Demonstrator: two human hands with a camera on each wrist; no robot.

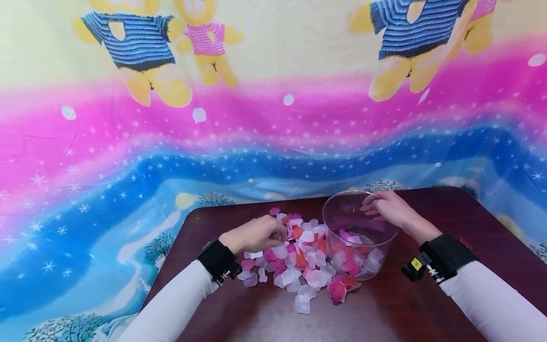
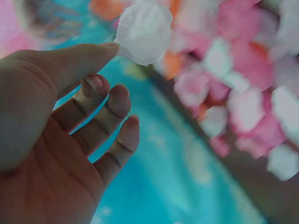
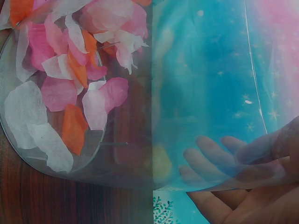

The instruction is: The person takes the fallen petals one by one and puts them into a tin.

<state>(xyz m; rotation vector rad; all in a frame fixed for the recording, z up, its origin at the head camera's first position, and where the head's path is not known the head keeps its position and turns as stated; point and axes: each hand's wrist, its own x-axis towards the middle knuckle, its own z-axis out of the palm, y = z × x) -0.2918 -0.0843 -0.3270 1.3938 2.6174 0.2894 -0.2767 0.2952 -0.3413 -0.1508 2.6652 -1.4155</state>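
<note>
Printed fabric with bears [image 1: 137,45] in striped tops hangs behind a dark reddish-brown table [image 1: 444,218]. On the table lies a loose pile of petals [image 1: 305,256], pink, white and orange, with the left hand [image 1: 256,232] over its left side. That hand pinches a single white petal [image 2: 144,33]: the thumb tip meets its lower left edge, the other pinching finger is hidden, and the remaining fingers curve free below. Just beside the pile's right side stands a clear container [image 1: 363,245] with more petals at its bottom. The right hand [image 1: 391,209] holds its rim on the far right, fingers bent and seen through the wall. On the right wristband [image 1: 448,256], a yellow patch [image 1: 416,264] is too small to read.
</note>
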